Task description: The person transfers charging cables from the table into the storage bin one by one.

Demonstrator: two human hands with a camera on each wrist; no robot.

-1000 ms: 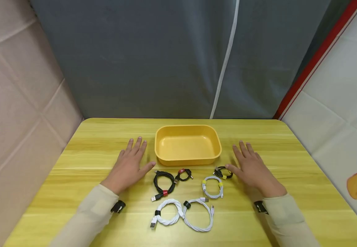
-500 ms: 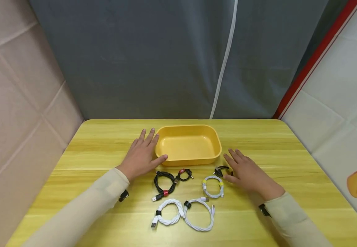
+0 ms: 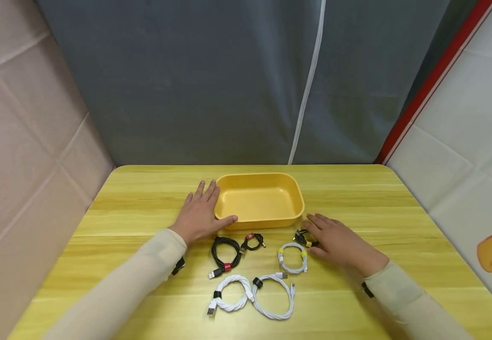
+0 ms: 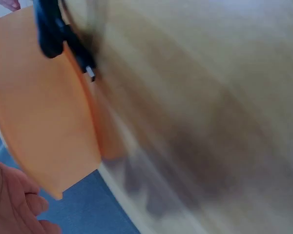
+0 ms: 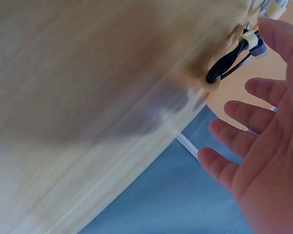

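since a second ago left hand (image 3: pixel 199 215) has slid onto yellow tray (image 3: pixel 286 185), fingers flat; right hand (image 3: pixel 335 241) is hovering released, touching black cable (image 3: pixel 303 236).

Shallow yellow plastic tray (image 3: pixel 259 222) and small black coiled cable with yellow ties (image 3: pixel 303 237)

The tray sits upright and empty on the bench; the coil lies flat just before its front right corner.

Both arms stretched fwd, left hand (image 3: pixel 199 215) & right hand (image 3: pixel 335 241) flat, fingers straight
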